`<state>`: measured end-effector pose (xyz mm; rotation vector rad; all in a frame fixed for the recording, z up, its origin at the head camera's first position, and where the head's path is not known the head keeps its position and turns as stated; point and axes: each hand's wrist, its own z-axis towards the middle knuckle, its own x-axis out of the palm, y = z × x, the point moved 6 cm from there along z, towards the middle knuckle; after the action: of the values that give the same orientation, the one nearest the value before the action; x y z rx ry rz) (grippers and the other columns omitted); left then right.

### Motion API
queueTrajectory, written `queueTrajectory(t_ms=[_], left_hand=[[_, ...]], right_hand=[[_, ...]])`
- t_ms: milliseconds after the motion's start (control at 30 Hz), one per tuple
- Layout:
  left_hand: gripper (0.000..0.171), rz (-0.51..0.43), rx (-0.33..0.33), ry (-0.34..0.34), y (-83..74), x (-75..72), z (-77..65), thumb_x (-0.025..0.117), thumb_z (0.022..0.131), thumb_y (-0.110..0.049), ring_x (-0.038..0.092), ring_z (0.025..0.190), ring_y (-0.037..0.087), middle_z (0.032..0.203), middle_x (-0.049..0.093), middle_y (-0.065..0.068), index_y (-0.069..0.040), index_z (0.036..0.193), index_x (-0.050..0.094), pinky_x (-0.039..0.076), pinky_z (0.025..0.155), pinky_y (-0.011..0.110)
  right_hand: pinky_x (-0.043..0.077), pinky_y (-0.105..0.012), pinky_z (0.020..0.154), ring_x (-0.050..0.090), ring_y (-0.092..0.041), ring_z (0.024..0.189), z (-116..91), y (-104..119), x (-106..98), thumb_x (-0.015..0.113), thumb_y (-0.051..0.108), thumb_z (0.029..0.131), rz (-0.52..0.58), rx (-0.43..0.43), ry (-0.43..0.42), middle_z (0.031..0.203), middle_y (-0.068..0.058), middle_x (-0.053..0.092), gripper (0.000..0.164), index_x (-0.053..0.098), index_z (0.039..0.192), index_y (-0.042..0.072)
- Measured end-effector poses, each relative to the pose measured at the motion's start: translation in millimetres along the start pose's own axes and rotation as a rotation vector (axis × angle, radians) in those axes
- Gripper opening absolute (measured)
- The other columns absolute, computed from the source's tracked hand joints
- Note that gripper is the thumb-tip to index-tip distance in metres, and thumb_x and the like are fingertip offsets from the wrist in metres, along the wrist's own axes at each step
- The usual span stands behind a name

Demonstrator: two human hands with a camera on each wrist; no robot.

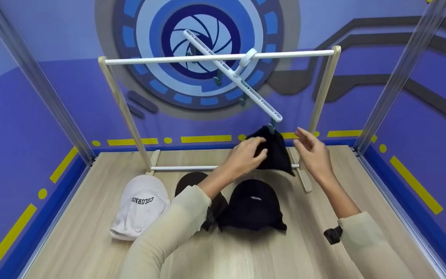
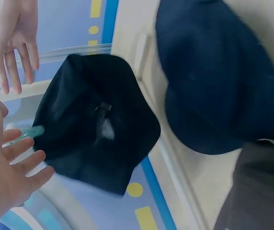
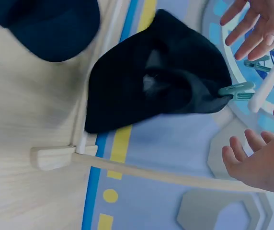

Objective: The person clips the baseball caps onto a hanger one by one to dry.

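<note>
A black cap (image 1: 277,153) hangs by its edge from a green clip (image 1: 271,127) at the near end of a white hanger (image 1: 259,101). In the right wrist view the clip (image 3: 237,91) bites the cap (image 3: 127,91), whose inside faces out. My left hand (image 1: 246,155) is just left of the cap, fingers spread and gripping nothing; the left wrist view shows this hand (image 2: 10,167) near the clip. To the right, my right hand (image 1: 316,159) stands apart from the cap, its fingers relaxed, as the right wrist view of the hand (image 3: 259,163) confirms.
The hanger hooks over the white top bar (image 1: 161,60) of a wooden-legged rack. On the table (image 1: 296,248) lie a white cap (image 1: 141,205), a dark brown cap (image 1: 192,181) partly behind my left arm, and another black cap (image 1: 254,205). Other green clips (image 1: 218,78) dangle unused along the hanger.
</note>
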<state>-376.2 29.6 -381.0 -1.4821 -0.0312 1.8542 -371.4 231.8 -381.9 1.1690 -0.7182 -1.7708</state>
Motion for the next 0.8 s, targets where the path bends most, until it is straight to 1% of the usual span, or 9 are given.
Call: queueTrajectory(t_ms=[167,300,333,433,533,567,600,700,800], left_hand=[[0.043,0.048,0.043,0.035,3.8,9.7,-19.2,0.044,0.098,-0.039,0.048,0.125,0.019,0.136,0.051,-0.001,-0.017,0.135,0.05,0.042,0.1,0.037],[0.042,0.136,0.112,0.025,1.8,14.8,-31.0,0.044,0.098,-0.037,0.047,0.125,0.02,0.136,0.052,0.0,-0.016,0.132,0.052,0.039,0.103,0.036],[0.041,0.159,0.129,0.019,1.2,15.0,-33.8,0.044,0.098,-0.037,0.047,0.125,0.02,0.136,0.052,0.0,-0.016,0.132,0.052,0.039,0.103,0.035],[0.04,0.207,0.184,0.0,-2.1,15.4,-41.9,0.045,0.097,-0.036,0.048,0.125,0.02,0.136,0.052,0.001,-0.014,0.13,0.054,0.039,0.103,0.035],[0.039,0.231,0.239,-0.017,-5.5,15.7,-50.6,0.047,0.096,-0.035,0.049,0.124,0.021,0.135,0.053,0.004,-0.013,0.128,0.056,0.039,0.103,0.035],[0.039,0.237,0.254,-0.022,-6.2,15.9,-53.6,0.048,0.096,-0.034,0.049,0.124,0.021,0.135,0.053,0.004,-0.013,0.128,0.056,0.039,0.103,0.036],[0.039,0.243,0.263,-0.025,-6.6,16.0,-56.6,0.048,0.096,-0.035,0.049,0.123,0.021,0.134,0.054,0.004,-0.013,0.128,0.056,0.04,0.103,0.036],[0.04,0.263,0.278,-0.035,-5.2,16.7,-65.7,0.048,0.096,-0.036,0.05,0.122,0.02,0.134,0.054,0.004,-0.013,0.127,0.056,0.04,0.102,0.036],[0.041,0.285,0.284,-0.043,-2.8,18.1,-74.4,0.047,0.095,-0.038,0.05,0.122,0.02,0.133,0.055,0.003,-0.013,0.126,0.057,0.041,0.101,0.036]], right_hand=[[0.042,-0.041,0.099,0.053,-0.027,0.12,-23,-5,9,0.057,0.031,0.095,-0.06,-0.071,0.045,0.132,-0.006,0.057,0.046,0.05,0.137,0.015],[0.044,-0.044,0.097,0.054,-0.026,0.118,-40,-8,17,0.059,0.026,0.094,-0.116,-0.118,0.095,0.131,-0.004,0.057,0.043,0.053,0.135,0.017],[0.047,-0.044,0.092,0.059,-0.027,0.109,-44,-9,19,0.06,0.026,0.094,-0.14,-0.129,0.104,0.13,-0.003,0.058,0.042,0.053,0.135,0.018],[0.049,-0.047,0.086,0.061,-0.027,0.104,-54,-11,25,0.062,0.026,0.092,-0.205,-0.173,0.125,0.128,-0.003,0.06,0.042,0.055,0.133,0.017],[0.049,-0.047,0.084,0.06,-0.027,0.106,-66,-11,33,0.064,0.025,0.091,-0.256,-0.226,0.152,0.127,-0.004,0.06,0.042,0.057,0.132,0.016],[0.048,-0.047,0.089,0.057,-0.026,0.114,-70,-10,36,0.064,0.023,0.091,-0.265,-0.251,0.165,0.127,-0.005,0.06,0.042,0.057,0.132,0.016],[0.047,-0.046,0.09,0.056,-0.026,0.115,-74,-9,39,0.065,0.022,0.09,-0.276,-0.278,0.179,0.128,-0.005,0.059,0.043,0.056,0.132,0.015],[0.047,-0.044,0.092,0.055,-0.025,0.117,-85,-7,48,0.065,0.019,0.09,-0.301,-0.346,0.211,0.13,-0.005,0.058,0.043,0.056,0.132,0.015],[0.047,-0.043,0.093,0.054,-0.023,0.119,-95,-6,54,0.065,0.02,0.09,-0.316,-0.397,0.236,0.131,-0.004,0.057,0.044,0.055,0.133,0.016]])
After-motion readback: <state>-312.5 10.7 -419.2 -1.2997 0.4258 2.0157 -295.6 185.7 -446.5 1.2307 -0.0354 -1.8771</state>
